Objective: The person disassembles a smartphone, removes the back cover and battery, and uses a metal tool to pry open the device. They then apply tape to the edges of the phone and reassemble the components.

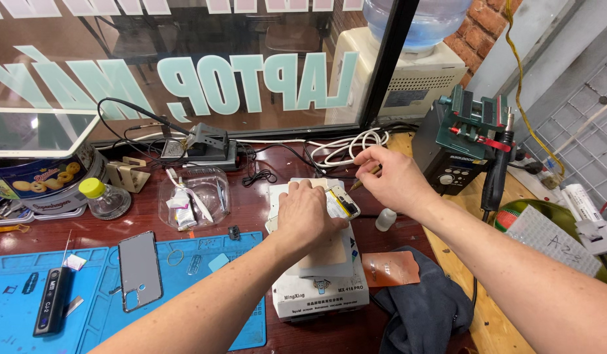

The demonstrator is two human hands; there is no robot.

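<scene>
A: At a repair bench, a person's left hand (308,216) is pressing flat on a phone (336,204) that is lying on a white heating plate (320,288) near the middle of the tabletop (264,196). What is the right hand doing?

B: The right hand (395,180) is pinching a thin tool (362,179), fingers closed narrowly round it, and its tip is meeting the phone's upper right corner. The left hand's fingers are spread over the phone, holding it down rather than gripping it.

A: How far along is the work looking?

B: Judging by the scene, it is under way but not finished. The phone's edge is showing a yellow and dark strip at the corner, so a panel seems to be lifting there, though how far it is parted is hidden under the palm. Most of the seam is appearing still to be worked.

A: And what is lying around?

B: A separate grey back cover (140,269) is resting on the blue mat (185,275) to the left, beside a dark pen-like tool (52,309). A clear tub of parts (193,196) is sitting behind it, a grey cloth (424,308) is bunching to the right of the plate, and a small white bottle (385,219) is standing just beside the right wrist.
</scene>
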